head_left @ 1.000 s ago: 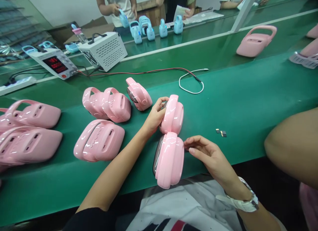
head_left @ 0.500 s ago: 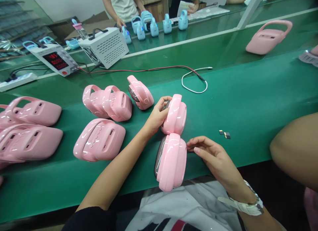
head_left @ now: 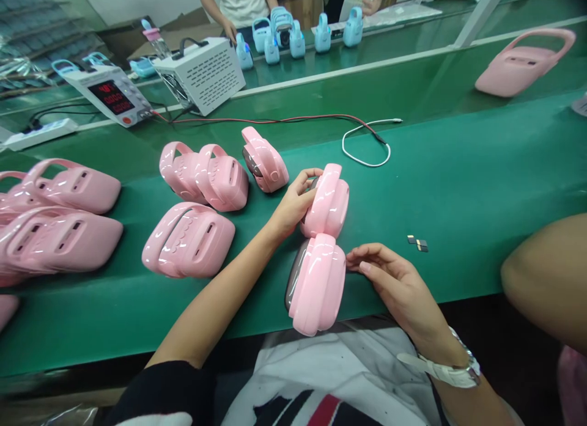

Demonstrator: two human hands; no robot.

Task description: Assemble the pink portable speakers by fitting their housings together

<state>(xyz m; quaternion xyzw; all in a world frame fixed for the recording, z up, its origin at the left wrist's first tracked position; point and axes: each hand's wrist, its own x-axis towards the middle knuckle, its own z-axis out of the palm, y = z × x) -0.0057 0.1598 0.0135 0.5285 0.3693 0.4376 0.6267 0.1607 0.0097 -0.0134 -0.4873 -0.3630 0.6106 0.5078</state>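
Note:
My left hand [head_left: 293,205] is wrapped around the dark-fronted side of a glossy pink handled device [head_left: 331,203], its fingertips partly hidden behind it. Directly in front of that, touching it, a second pink handled device [head_left: 321,285] lies on the green work surface, dark front facing left. My right hand [head_left: 389,273] is at the second device's right side, fingertips against or very close to its back edge. Its fingers are half bent, with the thumb apart from them; nothing shows in between. Small black memory cards [head_left: 418,243] lie to the right of this hand.
Several pink devices [head_left: 190,239] stand on the left, and one [head_left: 520,68] at far right. Behind are a power supply [head_left: 112,99], a grey vented box [head_left: 206,74] and a white cable [head_left: 367,163]. Beyond, a person [head_left: 243,4] stands by blue devices [head_left: 297,41]. Someone's bare limb [head_left: 550,279] is close on the right.
The whole view has shifted slightly, so things on the table appear a little higher and further right. Both hands keep nearly the same places at the two pink devices.

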